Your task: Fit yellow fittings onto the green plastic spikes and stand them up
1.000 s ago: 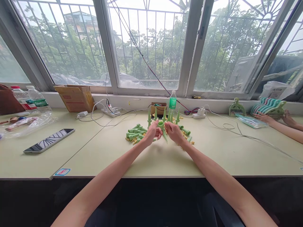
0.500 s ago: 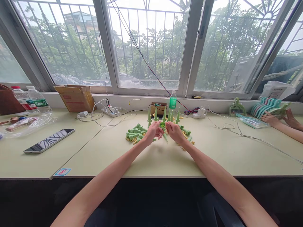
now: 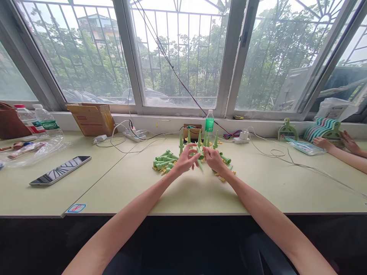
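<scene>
Both of my hands meet above the middle of the table (image 3: 258, 191). My left hand (image 3: 185, 161) and my right hand (image 3: 213, 159) pinch a green cone-shaped plastic spike (image 3: 200, 160) between them, its tip pointing down towards me. A pile of the same green spikes (image 3: 163, 160) lies flat just left of my left hand, mixed with small yellow parts. Several green spikes (image 3: 200, 139) stand upright in a row behind my hands. More green and yellow parts (image 3: 225, 168) lie right of my right hand.
A phone (image 3: 60, 170) lies at the left, near plastic bags and water bottles (image 3: 46, 121). A cardboard box (image 3: 91, 118), a power strip with cables (image 3: 134, 134) and a green bottle (image 3: 209, 122) stand by the window. Another person's hands (image 3: 332, 143) touch stacked striped items at far right.
My hands turned the green spike between them and my left fingers spread a little. The other person's hands at the far right shifted on the striped stack.
</scene>
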`<state>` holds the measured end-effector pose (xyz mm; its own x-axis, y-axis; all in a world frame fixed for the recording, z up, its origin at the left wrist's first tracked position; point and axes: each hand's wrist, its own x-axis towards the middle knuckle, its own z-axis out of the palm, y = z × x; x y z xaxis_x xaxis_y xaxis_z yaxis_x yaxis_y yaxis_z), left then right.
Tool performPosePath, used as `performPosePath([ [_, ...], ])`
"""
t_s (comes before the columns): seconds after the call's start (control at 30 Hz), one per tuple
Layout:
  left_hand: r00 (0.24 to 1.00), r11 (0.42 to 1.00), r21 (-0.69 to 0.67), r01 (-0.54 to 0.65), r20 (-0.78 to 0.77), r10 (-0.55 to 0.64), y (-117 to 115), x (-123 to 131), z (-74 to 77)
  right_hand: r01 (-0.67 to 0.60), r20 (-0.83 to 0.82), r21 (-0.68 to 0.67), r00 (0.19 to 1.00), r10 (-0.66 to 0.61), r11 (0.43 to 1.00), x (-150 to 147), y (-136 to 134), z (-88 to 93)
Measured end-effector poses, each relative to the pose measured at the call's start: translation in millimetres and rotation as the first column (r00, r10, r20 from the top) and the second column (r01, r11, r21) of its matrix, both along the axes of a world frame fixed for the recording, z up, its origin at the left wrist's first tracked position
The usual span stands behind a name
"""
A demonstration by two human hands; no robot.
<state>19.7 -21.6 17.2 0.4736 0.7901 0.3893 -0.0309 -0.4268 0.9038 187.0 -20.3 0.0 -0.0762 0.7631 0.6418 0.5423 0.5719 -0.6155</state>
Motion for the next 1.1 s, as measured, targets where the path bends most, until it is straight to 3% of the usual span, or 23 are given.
performPosePath([
  [0.3,0.968,0.936,0.292,-0.197,-0.097,0.234,-6,3,-4.4,0.034,0.018,-0.011,0.999,-0.034,0.999,-1,0,0.8],
  [0.47,0.962,0.935,0.26,-0.24,-0.062,0.264,-6,5,-4.6,0.035,0.023,-0.027,0.999,-0.034,0.999,-2,0,1.4],
  [0.67,0.95,0.909,0.364,-0.203,-0.154,0.273,1,5,-10.7,-0.026,0.019,-0.017,0.999,0.026,1.0,-4,-1,-0.4],
  [0.87,0.955,0.889,0.391,-0.238,-0.071,0.287,2,7,-12.4,-0.03,0.025,-0.034,0.999,0.031,0.999,-4,-1,-0.5],
  [1.1,0.978,0.95,0.24,-0.2,-0.01,0.208,1,7,-9.7,-0.007,0.015,-0.024,1.0,0.007,1.0,-5,-1,-0.1],
])
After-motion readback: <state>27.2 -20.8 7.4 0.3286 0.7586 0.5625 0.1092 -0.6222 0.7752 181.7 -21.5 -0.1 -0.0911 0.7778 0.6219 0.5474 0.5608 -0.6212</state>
